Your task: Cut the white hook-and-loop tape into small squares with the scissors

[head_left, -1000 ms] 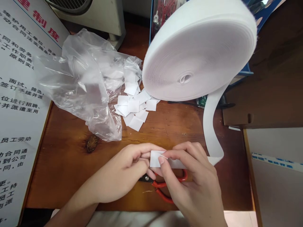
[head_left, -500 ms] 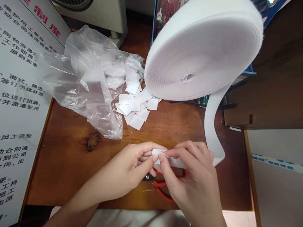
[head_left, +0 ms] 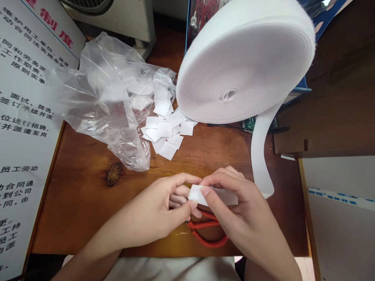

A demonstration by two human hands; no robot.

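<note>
**Wooden tabletop [head_left: 83, 220] with a white strip [head_left: 259, 156] between two hands**

Head view: from my remote seat I look down on varnished wood, with a printed board [head_left: 22, 152] along the left edge. My left hand [head_left: 166, 205] and right hand [head_left: 244, 199] meet near the front edge. Right thumb and index finger pinch the white strip close to its end; the left thumb grips its near corner, with fingers curled behind, probably to steady it. Beyond the right hand, the strip loops up to a big white roll [head_left: 240, 70], its slack likely letting the end lie freely. Red-handled scissors [head_left: 205, 224] lie untouched just below the strip, seemingly for easy reach. Farther back, loose white squares [head_left: 165, 130] lie beside a clear plastic bag [head_left: 101, 95], perhaps piled apart to leave working space.
</note>
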